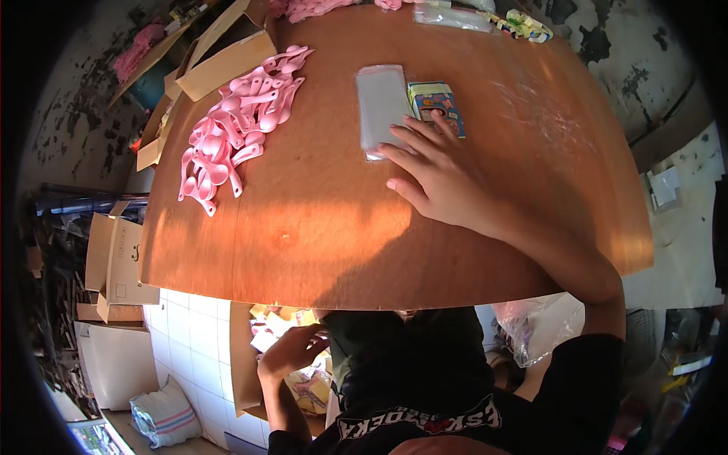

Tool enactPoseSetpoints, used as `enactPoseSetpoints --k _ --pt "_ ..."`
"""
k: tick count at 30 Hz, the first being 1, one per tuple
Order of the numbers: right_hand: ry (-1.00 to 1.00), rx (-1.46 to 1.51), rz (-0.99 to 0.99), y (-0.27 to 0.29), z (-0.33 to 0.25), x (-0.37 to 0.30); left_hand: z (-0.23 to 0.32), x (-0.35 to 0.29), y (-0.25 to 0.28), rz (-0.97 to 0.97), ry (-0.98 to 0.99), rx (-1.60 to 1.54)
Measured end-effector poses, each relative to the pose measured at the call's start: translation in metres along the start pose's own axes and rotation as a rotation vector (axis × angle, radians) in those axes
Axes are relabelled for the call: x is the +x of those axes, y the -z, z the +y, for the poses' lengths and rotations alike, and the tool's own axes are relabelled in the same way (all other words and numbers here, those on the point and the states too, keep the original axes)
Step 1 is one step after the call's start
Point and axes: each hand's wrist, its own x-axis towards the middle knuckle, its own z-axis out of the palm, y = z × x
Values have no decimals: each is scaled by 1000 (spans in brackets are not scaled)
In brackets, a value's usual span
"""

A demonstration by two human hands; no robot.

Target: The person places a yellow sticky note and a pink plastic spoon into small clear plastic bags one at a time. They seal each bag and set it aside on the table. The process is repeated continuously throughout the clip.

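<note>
My right hand [436, 168] is open, its fingers spread over the wooden table. Its fingertips reach the right side of a stack of clear plastic bags [381, 106] and the lower part of a stack of printed cards [447, 105]. The cards are blue and yellow-green and sit just right of the bags, partly hidden by the fingers. Below the near table edge, my left hand [292, 350] hangs beside my lap, above a cardboard box. Its fingers are loosely bent, with the thumb apart, and nothing shows in them. A pile of pink plastic spoons [227, 136] spreads across the left of the table.
An open cardboard box [227, 53] stands at the table's far left. Plastic sleeves [453, 18] and a yellow-green bundle [523, 26] lie along the far edge. Under the near edge, a cardboard box [244, 356] holds colourful packets. A white sack [165, 415] rests at the lower left.
</note>
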Motion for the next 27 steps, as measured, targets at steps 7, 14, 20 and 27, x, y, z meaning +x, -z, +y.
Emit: enactPoseSetpoints --k 7,14,20,27 --pt "-35 -258 -151 -8 8 -9 163 -3 80 99 -1077 106" --pt "-46 -226 -85 3 -2 1 183 141 137 760 -925 164" --pt "-79 -158 -85 2 2 0 163 174 131 749 -913 201" --pt "-20 -117 59 8 0 2 162 177 128 686 -908 463"
